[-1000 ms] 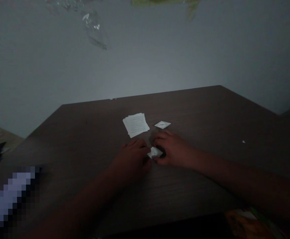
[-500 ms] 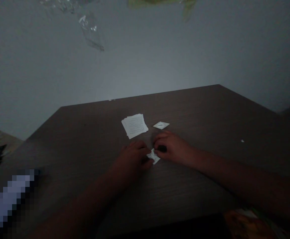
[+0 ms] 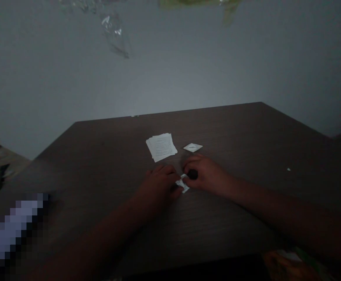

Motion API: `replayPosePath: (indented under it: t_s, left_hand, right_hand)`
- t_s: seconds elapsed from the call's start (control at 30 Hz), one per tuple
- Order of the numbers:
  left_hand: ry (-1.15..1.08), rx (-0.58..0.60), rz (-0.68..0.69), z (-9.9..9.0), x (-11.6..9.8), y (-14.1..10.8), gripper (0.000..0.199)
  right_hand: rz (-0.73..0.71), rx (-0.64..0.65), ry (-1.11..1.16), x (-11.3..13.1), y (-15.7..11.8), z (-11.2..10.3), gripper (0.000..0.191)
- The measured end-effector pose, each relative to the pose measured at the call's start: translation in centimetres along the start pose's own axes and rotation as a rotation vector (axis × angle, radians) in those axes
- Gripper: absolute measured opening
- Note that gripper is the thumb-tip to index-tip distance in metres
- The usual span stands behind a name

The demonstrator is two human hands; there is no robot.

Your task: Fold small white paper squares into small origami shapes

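Between my two hands, low over the table, is a small piece of white paper with creases and folds. My left hand pinches its left side with thumb and fingers. On its right side, my right hand grips the paper with curled fingers. A dark gap or dark object shows between its thumb and fingers; I cannot tell which. Just beyond my hands lies a stack of printed paper squares. To the right of the stack sits a folded, diamond-shaped paper.
The brown wooden table meets a pale wall at the back. A tiny white scrap lies at the right. A pixelated, bright slanted object is at the lower left. Clear plastic hangs on the wall.
The paper between my fingers looks more bunched and folded than before. Both hands stay nearly in place; the whole view has shifted slightly.
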State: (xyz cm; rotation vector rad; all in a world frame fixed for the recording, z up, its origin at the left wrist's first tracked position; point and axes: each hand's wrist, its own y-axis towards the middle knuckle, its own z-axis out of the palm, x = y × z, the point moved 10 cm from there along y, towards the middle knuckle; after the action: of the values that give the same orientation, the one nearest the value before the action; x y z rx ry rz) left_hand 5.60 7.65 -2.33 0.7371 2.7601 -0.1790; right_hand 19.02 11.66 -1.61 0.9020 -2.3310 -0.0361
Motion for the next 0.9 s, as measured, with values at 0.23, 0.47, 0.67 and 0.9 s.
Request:
replayPosePath:
  t_s: [0.23,0.47,0.67,0.9]
  left_hand:
    - [0.017,-0.009,0.022,-0.2,-0.3,0.1,0.021]
    - [0.041,-0.026,0.014,0.0,0.1,0.1,0.021]
    - [0.054,0.038,-0.010,-0.4,-0.6,-0.1,0.022]
    - [0.025,0.025,-0.024,-0.5,-0.3,0.1,0.025]
  right_hand:
    - [0.023,0.036,-0.054,-0.3,0.3,0.4,0.012]
    - [0.026,0.018,-0.078,-0.9,0.7,0.3,0.013]
    - [0.039,0.018,-0.066,-1.1,1.2,0.0,0.014]
    - [0.028,-0.061,-0.068,-1.9,1.4,-0.9,0.014]
